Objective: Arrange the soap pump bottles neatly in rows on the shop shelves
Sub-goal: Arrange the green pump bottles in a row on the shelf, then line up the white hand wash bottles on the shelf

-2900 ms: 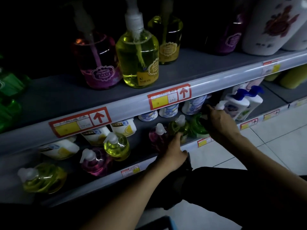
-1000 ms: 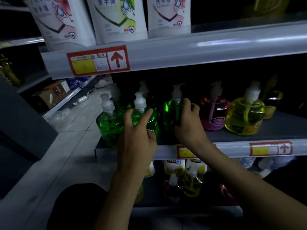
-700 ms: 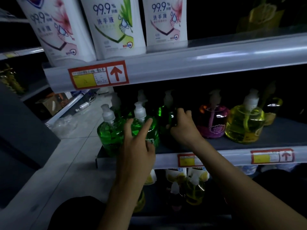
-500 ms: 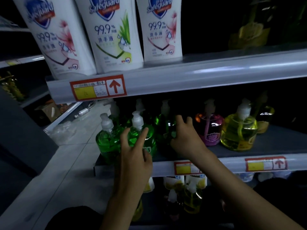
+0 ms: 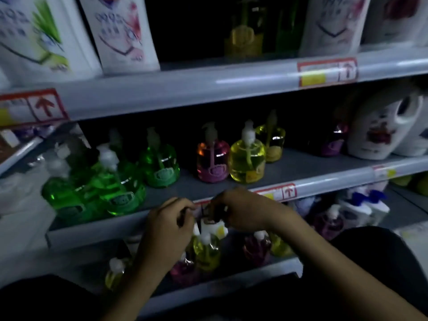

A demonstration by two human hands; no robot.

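Note:
Several green pump bottles [image 5: 120,191] stand clustered at the left end of the middle shelf [image 5: 335,179], one more green bottle [image 5: 162,165] behind them. To their right are a pink bottle [image 5: 212,161] and a yellow bottle [image 5: 247,158], with another yellow one [image 5: 273,142] behind. My left hand [image 5: 166,225] and my right hand [image 5: 243,212] hover close together in front of the shelf's rail, touching no bottle. Both have loosely curled fingers, and nothing shows in either. The frame is blurred.
The lower shelf holds small yellow [image 5: 206,253] and pink [image 5: 257,249] pump bottles and white bottles with blue pumps [image 5: 370,205]. White refill pouches [image 5: 122,31] fill the top shelf. A big white jug [image 5: 382,128] and a purple bottle [image 5: 333,142] stand at the middle shelf's right.
Both hands have let go of the green bottles and dropped back to the shelf rail. The view has swung right and closer.

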